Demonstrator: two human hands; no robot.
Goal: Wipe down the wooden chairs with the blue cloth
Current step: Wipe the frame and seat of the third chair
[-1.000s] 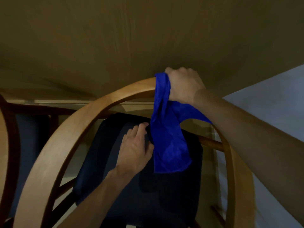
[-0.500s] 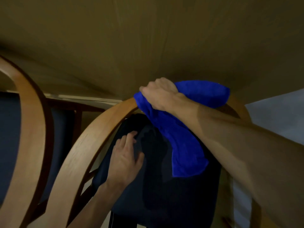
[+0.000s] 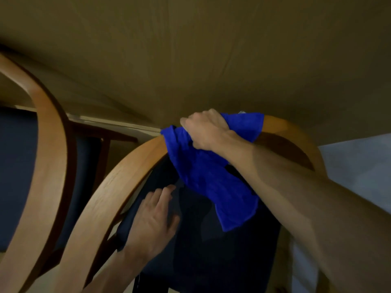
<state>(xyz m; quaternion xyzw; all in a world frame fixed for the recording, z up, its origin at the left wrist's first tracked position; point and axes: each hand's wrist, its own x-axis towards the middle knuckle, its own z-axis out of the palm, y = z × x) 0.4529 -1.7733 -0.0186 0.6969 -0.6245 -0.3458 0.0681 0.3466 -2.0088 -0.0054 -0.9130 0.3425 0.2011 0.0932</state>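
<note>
A wooden chair with a curved back rail point(image 3: 118, 178) and a dark blue padded seat point(image 3: 222, 246) stands below me, pushed under a table. My right hand point(image 3: 206, 129) grips the blue cloth point(image 3: 207, 174) over the top of the back rail; the cloth drapes down over the seat. My left hand point(image 3: 154, 220) rests flat on the seat with its fingers straight. A second wooden chair point(image 3: 50, 144) with a blue seat stands at the left.
The olive-brown tablecloth of the table point(image 3: 190, 60) fills the upper view just beyond the chair backs. A pale floor point(image 3: 357, 161) shows at the right.
My right hand has slid the cloth leftwards along the top of the back rail. The view has shifted, bringing the second chair in at the left. The left hand stays on the seat.
</note>
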